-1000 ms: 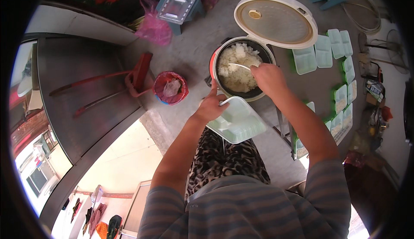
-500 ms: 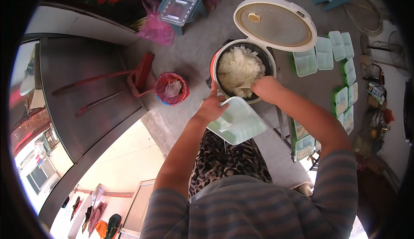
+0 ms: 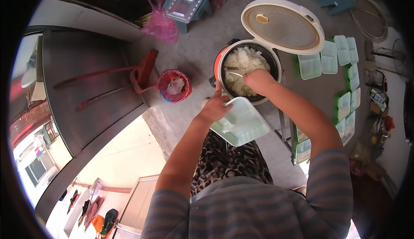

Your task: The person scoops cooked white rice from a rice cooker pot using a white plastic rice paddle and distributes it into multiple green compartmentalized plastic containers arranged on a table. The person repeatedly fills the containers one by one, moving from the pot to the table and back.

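A round rice cooker (image 3: 221, 57) stands open with white rice (image 3: 243, 60) inside and its cream lid (image 3: 282, 26) tipped back. My right hand (image 3: 258, 80) is down inside the pot, closed on a rice spoon (image 3: 235, 73) whose white scoop lies on the rice. My left hand (image 3: 214, 108) grips the rim of a pale green compartment food tray (image 3: 240, 123), held tilted just below the cooker's front edge.
Several more pale green trays (image 3: 331, 58) lie in rows to the right of the cooker. A small red bucket with a plastic bag (image 3: 174, 86) sits to the left, beside a red-handled tool (image 3: 144, 69). A pink bag (image 3: 160, 25) and a blue stool (image 3: 187, 4) are farther back.
My right hand has moved from the cooker's near right rim down into the pot, with the spoon in the rice. The tray in my left hand has stayed close to the cooker.
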The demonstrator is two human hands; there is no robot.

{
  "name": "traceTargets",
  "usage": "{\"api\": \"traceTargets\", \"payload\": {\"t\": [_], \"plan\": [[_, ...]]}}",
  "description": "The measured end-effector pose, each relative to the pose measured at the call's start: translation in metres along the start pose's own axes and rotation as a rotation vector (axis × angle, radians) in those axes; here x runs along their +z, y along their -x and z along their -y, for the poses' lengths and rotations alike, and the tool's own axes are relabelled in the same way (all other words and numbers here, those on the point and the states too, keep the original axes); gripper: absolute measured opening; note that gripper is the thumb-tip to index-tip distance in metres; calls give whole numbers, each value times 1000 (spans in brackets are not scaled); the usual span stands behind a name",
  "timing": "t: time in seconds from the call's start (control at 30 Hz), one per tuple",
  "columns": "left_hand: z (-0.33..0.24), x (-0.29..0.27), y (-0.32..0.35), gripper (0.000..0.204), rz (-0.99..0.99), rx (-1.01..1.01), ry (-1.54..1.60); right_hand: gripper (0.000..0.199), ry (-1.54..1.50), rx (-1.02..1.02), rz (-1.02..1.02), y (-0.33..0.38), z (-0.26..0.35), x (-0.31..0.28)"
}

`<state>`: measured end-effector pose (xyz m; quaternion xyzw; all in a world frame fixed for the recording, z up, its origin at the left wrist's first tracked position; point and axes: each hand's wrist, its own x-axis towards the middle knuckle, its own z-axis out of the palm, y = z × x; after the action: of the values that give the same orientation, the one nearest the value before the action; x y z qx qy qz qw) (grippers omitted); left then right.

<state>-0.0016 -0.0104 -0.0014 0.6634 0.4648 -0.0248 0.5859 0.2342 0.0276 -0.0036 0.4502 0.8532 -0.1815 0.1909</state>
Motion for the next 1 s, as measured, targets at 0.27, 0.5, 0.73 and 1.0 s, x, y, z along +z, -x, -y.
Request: {"api": "traceTargets", "payload": {"t": [0.27,0.5,0.73,1.0], "plan": [[1,-2,10,32,-1,-40,16,11,-129,301,-180,22,14,-42],[-4,2,0,30,20,-39,21,17,-97,181,-71,-30,9,17],[-1,0,6,33,6,-48,-17,12,-13,105,-20,34,5,-25],[-7,1,-1,32,36,-42,-65,19,-172,353,-6,-29,17,3]]}}
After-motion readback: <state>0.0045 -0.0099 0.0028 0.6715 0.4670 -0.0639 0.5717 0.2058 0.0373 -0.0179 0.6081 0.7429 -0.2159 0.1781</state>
